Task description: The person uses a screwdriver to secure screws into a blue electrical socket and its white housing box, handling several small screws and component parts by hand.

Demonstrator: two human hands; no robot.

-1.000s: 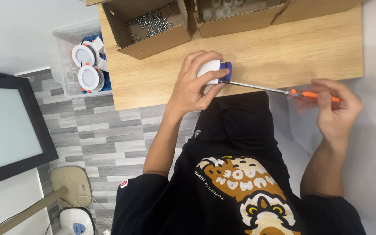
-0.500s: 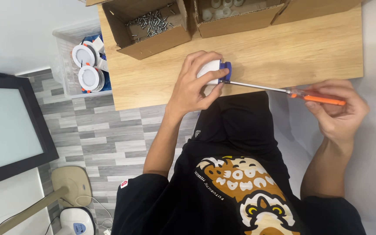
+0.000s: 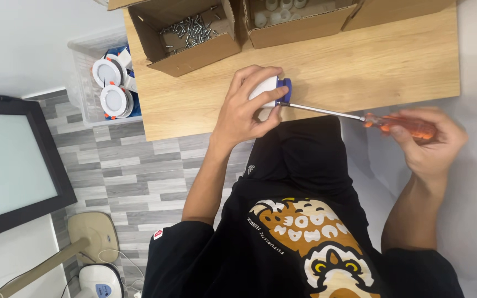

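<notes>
My left hand grips a small round white fitting with a blue back, pressed against the wooden table near its front edge. My right hand holds the orange handle of a long screwdriver. Its thin metal shaft runs left, and the tip meets the blue part of the fitting. My fingers hide most of the white body.
A cardboard box of loose screws stands at the table's back left, another box of small white parts beside it. A clear bin of round white lamps sits left of the table. A dark screen lies at far left.
My right hand has turned slightly on the screwdriver handle and shifted a little down and right. My left hand and the fitting stay in place.
</notes>
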